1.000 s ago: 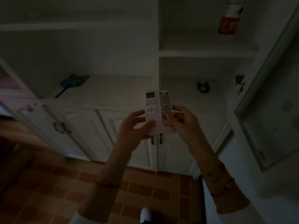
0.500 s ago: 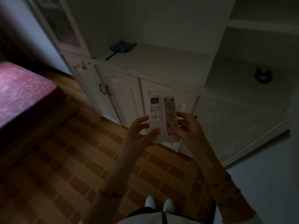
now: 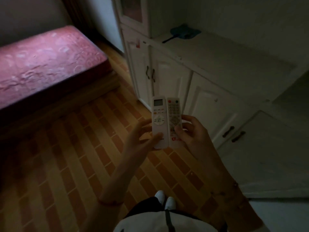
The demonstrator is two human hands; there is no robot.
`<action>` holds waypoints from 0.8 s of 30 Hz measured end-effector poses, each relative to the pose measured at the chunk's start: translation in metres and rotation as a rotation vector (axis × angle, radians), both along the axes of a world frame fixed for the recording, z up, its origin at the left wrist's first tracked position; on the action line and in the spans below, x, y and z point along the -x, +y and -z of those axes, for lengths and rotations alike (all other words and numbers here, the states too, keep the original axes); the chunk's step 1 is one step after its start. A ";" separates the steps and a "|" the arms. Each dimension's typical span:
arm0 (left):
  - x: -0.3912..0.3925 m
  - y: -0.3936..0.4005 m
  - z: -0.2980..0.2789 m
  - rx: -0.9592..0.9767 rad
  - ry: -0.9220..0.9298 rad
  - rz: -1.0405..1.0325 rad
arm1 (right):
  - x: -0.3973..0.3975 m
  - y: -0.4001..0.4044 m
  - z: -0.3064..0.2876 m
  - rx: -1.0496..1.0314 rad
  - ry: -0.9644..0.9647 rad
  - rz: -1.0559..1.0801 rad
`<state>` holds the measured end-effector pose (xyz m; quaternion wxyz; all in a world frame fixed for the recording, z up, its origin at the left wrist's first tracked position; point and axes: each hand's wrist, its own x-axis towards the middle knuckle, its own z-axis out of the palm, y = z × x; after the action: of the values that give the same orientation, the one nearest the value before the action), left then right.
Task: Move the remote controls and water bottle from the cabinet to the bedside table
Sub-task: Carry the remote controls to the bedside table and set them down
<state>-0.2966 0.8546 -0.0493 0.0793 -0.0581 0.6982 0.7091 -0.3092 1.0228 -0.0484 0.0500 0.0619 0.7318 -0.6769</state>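
1. Shoes (image 3: 164, 200), white, at 6 o'clock, on the brick-patterned floor (image 3: 70, 161).

2. Left hand (image 3: 140, 136), centre of view. Grip closed on the display remote (image 3: 159, 122): thumb laid across its lower face, fingers behind its left edge.

3. Right hand (image 3: 192, 133), just at 3 o'clock of the left. Grip clamped on the button remote (image 3: 174, 120): thumb on the keypad, fingers curled round its right edge.

4. The two remotes, held upright, faces to the carrier, long edges touching; both clear of the cabinet and over the floor.

5. Cabinet (image 3: 168, 81), white, doors shut, from 12 to 3 o'clock. Its counter (image 3: 225, 52) carries a blue flat object with a dark handle (image 3: 184, 33) at 1 o'clock.

6. Bed (image 3: 46, 61), red patterned cover, at 10 o'clock.

7. Water bottle and bedside table: neither in view.

Handling note, as a judgement: the step in hand is the carry. Keep each thumb pressed down, keep the remotes level and together, and watch the bed corner when turning. The room is dim, so set them down by sight, not by feel. The bottle would need a separate trip.
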 end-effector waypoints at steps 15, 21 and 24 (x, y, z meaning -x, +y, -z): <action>-0.007 -0.111 0.020 0.021 -0.054 -0.462 | 0.072 -0.134 0.022 0.000 -0.039 -0.503; 0.011 -0.186 0.027 0.011 -0.054 -0.648 | 0.118 -0.230 0.027 -0.005 -0.056 -0.722; 0.023 -0.242 0.024 0.021 -0.028 -0.746 | 0.142 -0.297 0.025 0.005 -0.038 -0.821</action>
<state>-0.3201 0.6123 -0.0732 -0.1755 -0.3193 0.6349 0.6813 -0.4510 0.7256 -0.0730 0.3296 -0.2229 0.6931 -0.6011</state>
